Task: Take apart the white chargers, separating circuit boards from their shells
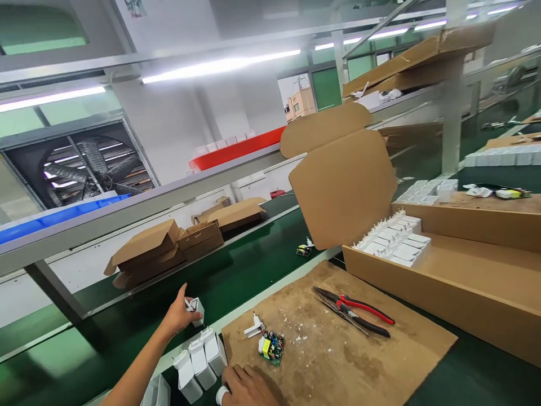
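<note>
My left hand (180, 316) is closed on a small white plastic charger case (197, 311), held over the green conveyor belt, its open top showing. My right hand (249, 388) rests low at the near left edge of a stained cardboard sheet (304, 361), fingers curled. A rounded white piece (222, 395) shows at its thumb side; what it is I cannot make out. Between the hands stand several white charger cases (202, 361) in a row. On the sheet, just beyond my right hand, lie a green circuit board (271, 347) and a white plug part (255, 327).
Needle-nose pliers (355, 310) with red and black handles and tweezers (340, 313) lie on the sheet among white crumbs. At right, an open cardboard box (439, 293) holds rows of white cases (395, 239). Another circuit board (304, 248) and folded cartons (147, 254) sit on the belt.
</note>
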`<state>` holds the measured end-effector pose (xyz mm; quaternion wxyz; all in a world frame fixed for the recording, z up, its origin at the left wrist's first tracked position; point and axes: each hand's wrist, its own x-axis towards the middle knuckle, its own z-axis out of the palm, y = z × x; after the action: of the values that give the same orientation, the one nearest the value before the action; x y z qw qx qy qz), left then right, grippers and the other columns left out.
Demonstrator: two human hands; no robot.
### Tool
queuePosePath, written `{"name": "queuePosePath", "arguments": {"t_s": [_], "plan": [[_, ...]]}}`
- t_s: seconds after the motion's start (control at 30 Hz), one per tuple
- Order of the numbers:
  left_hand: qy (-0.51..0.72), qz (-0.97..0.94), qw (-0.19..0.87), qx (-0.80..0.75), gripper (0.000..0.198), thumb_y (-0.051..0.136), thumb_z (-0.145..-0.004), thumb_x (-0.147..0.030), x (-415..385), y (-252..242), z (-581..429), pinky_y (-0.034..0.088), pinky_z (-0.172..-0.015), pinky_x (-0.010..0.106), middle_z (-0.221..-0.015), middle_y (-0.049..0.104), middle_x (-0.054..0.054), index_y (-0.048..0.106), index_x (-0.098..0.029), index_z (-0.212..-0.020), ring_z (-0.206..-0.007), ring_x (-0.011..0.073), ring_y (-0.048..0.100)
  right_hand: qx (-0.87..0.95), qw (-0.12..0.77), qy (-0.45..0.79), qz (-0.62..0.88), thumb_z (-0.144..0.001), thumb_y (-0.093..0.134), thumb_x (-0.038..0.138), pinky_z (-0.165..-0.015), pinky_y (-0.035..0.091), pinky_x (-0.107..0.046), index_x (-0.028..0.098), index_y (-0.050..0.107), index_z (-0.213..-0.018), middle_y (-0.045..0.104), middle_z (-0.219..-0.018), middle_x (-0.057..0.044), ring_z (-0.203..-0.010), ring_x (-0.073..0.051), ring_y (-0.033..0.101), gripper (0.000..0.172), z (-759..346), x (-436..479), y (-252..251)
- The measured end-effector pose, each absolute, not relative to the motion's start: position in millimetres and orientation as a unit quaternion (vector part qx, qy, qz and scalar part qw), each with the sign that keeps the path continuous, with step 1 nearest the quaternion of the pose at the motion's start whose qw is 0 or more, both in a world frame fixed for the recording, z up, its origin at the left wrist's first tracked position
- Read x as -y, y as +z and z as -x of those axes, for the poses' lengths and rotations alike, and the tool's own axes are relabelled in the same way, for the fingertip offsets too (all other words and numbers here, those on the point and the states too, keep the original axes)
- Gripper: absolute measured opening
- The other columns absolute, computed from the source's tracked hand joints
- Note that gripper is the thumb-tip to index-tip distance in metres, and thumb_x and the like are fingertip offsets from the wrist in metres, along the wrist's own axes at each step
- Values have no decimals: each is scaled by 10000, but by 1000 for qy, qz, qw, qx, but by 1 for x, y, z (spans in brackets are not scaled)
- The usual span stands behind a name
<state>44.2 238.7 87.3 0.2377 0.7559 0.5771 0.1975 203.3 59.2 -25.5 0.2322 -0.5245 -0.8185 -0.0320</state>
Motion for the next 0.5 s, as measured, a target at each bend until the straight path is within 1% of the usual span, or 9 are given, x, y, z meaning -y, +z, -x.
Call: {"name": "queuePosePath", "arguments": {"t_s": [0.07,0.1,0.17,0.23,0.3,0.33,0.4,0.47,0.5], "plan": [[204,-751,225,-586,1137,778,-747,-259,-238,92,-42,572,-991,389,-1348,719,222,116,-36,-1644,-1091,298,765,827,226,-23,515,-807,691,182,-668,556,-329,202,711,-848,766,-941,-82,-784,-252,719,49,-204,-57,-22],[212,-750,211,-590,1153,787,-752,-308,-237,97,-41,555,-1034,429,-1410,671,270,113,-14,-1641,-1202,345,727,833,223,-18,507,-795,702,187,-701,567,-337,203,707,-831,767,-976,-90,-823,-263,724,40,-205,-55,-20],[238,-752,175,-589,1156,746,-810,-454,-229,110,-37,470,-1145,526,-1575,493,344,95,11,-1644,-1453,433,535,840,219,-6,497,-770,719,189,-783,588,-370,197,713,-830,762,-1051,-117,-916,-291,723,60,-209,-49,-12],[255,-767,153,-568,1069,615,-898,-603,-215,126,-31,404,-1205,557,-1667,376,315,136,-23,-1658,-1569,438,368,840,217,11,498,-730,738,185,-853,598,-414,179,726,-852,748,-1101,-151,-985,-321,711,123,-215,-42,-2],[230,-795,171,-534,975,564,-908,-701,-195,140,-24,450,-1182,512,-1648,454,238,314,-102,-1636,-1533,405,437,827,224,32,515,-694,734,160,-898,602,-458,148,734,-893,728,-1136,-186,-1025,-350,701,199,-221,-34,11],[202,-808,191,-519,959,624,-865,-724,-184,144,-20,490,-1148,487,-1608,523,205,418,-144,-1600,-1475,397,515,818,231,43,525,-692,719,146,-910,604,-474,132,734,-923,717,-1163,-201,-1036,-359,699,232,-224,-31,17],[135,-822,232,-503,997,846,-692,-665,-162,146,-12,518,-1127,474,-1569,592,162,555,-217,-1534,-1394,407,599,801,250,57,542,-724,670,114,-970,595,-484,108,720,-1033,676,-1294,-227,-1113,-367,690,313,-228,-26,26],[90,-819,252,-508,1139,993,-516,-469,-144,141,-8,457,-1194,516,-1610,556,161,560,-248,-1546,-1433,446,559,784,284,82,545,-767,624,81,-1093,544,-481,103,687,-1140,597,-1467,-238,-1276,-368,641,379,-230,-24,29],[80,-814,256,-516,1198,1008,-473,-369,-137,137,-8,411,-1228,541,-1630,527,178,538,-235,-1567,-1469,463,516,777,302,101,542,-779,609,66,-1153,503,-477,108,673,-1167,549,-1540,-239,-1361,-366,598,396,-230,-24,29]]}}
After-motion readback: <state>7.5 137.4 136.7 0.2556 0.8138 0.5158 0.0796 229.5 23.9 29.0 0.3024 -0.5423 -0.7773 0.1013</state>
